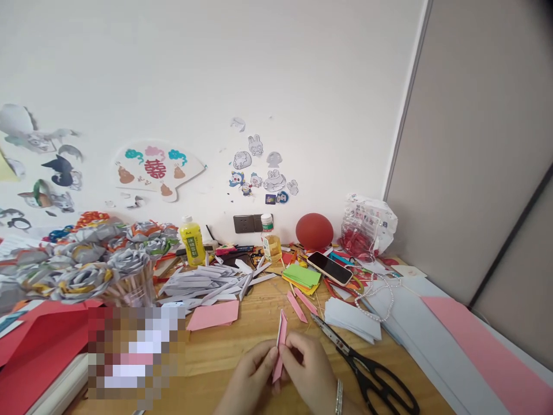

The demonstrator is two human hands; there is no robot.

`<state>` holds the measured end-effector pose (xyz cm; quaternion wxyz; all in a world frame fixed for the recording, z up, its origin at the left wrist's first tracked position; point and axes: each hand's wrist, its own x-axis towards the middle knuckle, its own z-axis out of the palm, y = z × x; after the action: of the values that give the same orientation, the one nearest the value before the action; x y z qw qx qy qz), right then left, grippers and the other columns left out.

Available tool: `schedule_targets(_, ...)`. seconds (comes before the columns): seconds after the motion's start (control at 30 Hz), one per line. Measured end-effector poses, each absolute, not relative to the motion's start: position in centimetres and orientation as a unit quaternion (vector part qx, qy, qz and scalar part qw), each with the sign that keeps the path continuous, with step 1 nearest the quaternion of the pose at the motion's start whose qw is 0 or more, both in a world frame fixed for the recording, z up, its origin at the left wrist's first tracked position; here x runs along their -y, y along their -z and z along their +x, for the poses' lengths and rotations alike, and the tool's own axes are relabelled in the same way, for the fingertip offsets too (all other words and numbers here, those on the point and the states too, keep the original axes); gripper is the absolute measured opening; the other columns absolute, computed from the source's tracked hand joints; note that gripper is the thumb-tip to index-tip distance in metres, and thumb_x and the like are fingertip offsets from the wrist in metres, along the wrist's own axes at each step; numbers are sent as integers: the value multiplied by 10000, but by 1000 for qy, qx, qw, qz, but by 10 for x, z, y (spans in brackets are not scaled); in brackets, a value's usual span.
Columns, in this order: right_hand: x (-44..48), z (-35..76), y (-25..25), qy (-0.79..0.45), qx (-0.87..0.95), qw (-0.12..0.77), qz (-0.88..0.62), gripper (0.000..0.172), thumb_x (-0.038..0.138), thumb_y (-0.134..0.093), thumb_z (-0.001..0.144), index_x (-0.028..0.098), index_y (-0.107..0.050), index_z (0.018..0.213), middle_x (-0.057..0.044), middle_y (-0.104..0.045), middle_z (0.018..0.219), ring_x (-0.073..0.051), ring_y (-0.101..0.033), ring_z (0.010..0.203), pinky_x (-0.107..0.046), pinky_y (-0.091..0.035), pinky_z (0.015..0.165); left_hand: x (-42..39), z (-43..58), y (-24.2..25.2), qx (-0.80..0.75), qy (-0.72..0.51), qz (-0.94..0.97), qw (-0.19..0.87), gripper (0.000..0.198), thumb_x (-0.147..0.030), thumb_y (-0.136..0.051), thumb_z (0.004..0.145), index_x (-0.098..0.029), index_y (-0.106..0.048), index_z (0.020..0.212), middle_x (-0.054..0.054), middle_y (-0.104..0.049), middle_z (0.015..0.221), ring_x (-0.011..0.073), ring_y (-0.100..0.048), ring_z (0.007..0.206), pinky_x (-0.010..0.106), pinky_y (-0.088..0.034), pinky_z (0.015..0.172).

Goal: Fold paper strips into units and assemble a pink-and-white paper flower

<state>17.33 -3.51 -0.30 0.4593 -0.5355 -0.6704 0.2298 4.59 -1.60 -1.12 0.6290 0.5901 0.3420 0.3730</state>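
Note:
Near the front of the wooden table, a narrow folded pink paper strip [281, 340] stands upright between both hands. My left hand [254, 369] pinches its left side with thumb and fingers. On the other side, my right hand [305, 363] grips the same strip, a beaded bracelet at its wrist. Just beyond the fingertips lie two more pink folded strips [298, 305]. Black-handled scissors [367, 369] rest open to the right of my right hand. A stack of pink paper [212, 316] lies to the upper left, and white paper slips [352, 320] to the upper right.
A pile of folded white strips [203, 282] spreads behind the pink stack. Green paper slips [302, 275], a phone [329, 268], a yellow bottle [192, 242] and a red balloon [314, 230] stand farther back. Paper flowers [86, 253] crowd the left; large sheets [484, 346] lie right.

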Motion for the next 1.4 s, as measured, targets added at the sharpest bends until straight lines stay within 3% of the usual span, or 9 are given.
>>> schedule_targets(0.2,34,176,0,-278,693,462,-478,318,264,-372,873,165,-496,597,20,-504,541,-101,-455,526,-210,-294,508,13,43,20,-335,-373,586,637,388,-534,-539,775,-149,-522,726,-46,-468,560,60,-342,450,186,-249,441)
schedule_targets(0.37,32,185,-5,-293,680,451,-498,263,286,-480,809,164,-489,577,35,-457,529,-104,-422,520,-219,-281,498,16,41,13,-342,-342,569,665,408,-558,-577,733,-157,-509,706,-82,-389,499,45,-258,422,178,-177,421)
schedule_targets(0.47,32,191,-9,-354,642,490,-472,188,336,-570,760,168,-503,709,38,-475,595,-117,-466,572,-222,-340,541,18,40,4,-310,-316,532,722,408,-552,-598,718,-167,-473,669,-100,-350,470,35,-179,398,186,-125,410)
schedule_targets(0.57,31,194,-9,-463,617,502,-392,325,423,-592,757,169,-499,936,36,-500,667,-122,-509,600,-235,-390,578,20,39,-4,-270,-279,506,770,410,-531,-609,723,-171,-437,630,-98,-351,469,31,-154,392,194,-103,407)
schedule_targets(0.67,29,192,-6,-508,602,500,-361,357,491,-585,754,166,-501,875,42,-471,657,-106,-485,563,-226,-380,546,23,39,-7,-262,-273,502,778,408,-544,-596,728,-168,-455,654,-93,-362,476,33,-165,395,195,-106,409)
schedule_targets(1.0,26,189,2,-503,585,492,-404,392,557,-547,751,176,-462,728,56,-424,592,-89,-395,510,-211,-330,491,24,43,4,-358,-319,629,612,515,-693,-438,720,-184,-477,655,-74,-347,484,84,-281,451,213,-230,455)
schedule_targets(1.17,26,189,4,-496,606,472,-405,413,582,-576,711,180,-480,739,38,-440,627,-118,-437,568,-225,-360,516,32,41,-3,-389,-306,732,467,426,-570,-356,833,-195,-531,733,3,-527,654,148,-445,615,245,-361,630)
schedule_targets(1.3,25,190,9,-496,605,473,-405,439,594,-594,694,173,-515,793,13,-499,674,-138,-483,625,-246,-387,567,33,41,-6,-401,-287,748,444,363,-479,-347,863,-189,-560,809,56,-611,782,179,-513,703,258,-397,689)
schedule_targets(1.4,24,189,13,-515,576,477,-420,487,654,-519,715,181,-520,834,33,-475,605,-119,-449,528,-233,-358,503,33,42,-7,-387,-290,751,450,394,-473,-311,877,-185,-576,831,62,-609,781,183,-523,716,260,-404,703)
